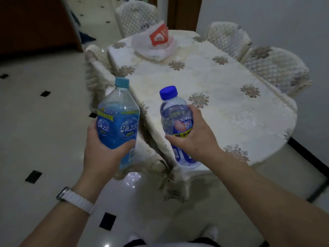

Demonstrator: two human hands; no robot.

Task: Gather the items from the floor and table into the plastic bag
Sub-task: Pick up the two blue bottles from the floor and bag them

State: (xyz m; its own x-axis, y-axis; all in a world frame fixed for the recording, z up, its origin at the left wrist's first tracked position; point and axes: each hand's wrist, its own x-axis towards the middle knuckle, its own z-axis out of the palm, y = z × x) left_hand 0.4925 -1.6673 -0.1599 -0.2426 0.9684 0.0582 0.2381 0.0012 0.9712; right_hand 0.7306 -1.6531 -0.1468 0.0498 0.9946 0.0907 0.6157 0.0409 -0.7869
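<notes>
I am standing at the near end of the table (222,111) with a bottle in each hand, so the step in hand is the carry: two items collected, neither yet in the bag. My left hand (102,150) is wrapped around the lower half of the blue bottle (118,118). The thumb lies across the front, and the other fingers are behind it where I cannot see them. The bottle stands upright, light blue cap on top. My right hand (194,138) grips the clear bottle (173,114) around its middle, fingers curled over the label and dark blue cap pointing up (this one leans a little). Both bottles are in the air by the table's near corner, side by side and not touching.

The plastic bag (142,41) lies at the far end of the table, well apart from me. It is white with an orange-red print and slumped on what looks like folded white cloth. From here I cannot tell whether its mouth is open or which way it faces.

The next move, as I judge it, is to walk along the table over the tiled floor (35,122), past the covered chairs (277,68), and reach the bag. With both hands full, I expect I must set one bottle on the tablecloth beside the bag to free fingers for opening it. A limp bag will likely need its mouth held wide while a bottle goes in, base first.
</notes>
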